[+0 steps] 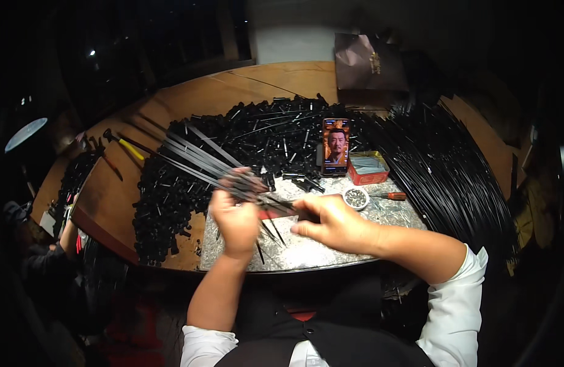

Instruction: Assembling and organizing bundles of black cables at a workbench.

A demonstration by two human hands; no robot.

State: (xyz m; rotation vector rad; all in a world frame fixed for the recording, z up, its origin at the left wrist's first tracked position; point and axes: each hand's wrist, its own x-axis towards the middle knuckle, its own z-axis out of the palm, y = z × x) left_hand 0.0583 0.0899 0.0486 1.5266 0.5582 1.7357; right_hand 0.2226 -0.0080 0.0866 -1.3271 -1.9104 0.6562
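My left hand is closed around a loose bundle of long thin dark strips. The strips fan out toward the far left, smeared by motion, and several dark ends hang below the fist. Just to the right, my right hand has its thumb and forefinger curled together at a small dark piece, close to the near ends of the strips. What exactly those fingers grip is blurred. Both hands are above a grey speckled board at the table's near edge, with something red lying between them.
A heap of small black tubular parts spreads behind; long black rods lie at right. Nearby stand a phone, a red tin and a white bowl of small metal pieces. A screwdriver and yellow-handled tool lie outward.
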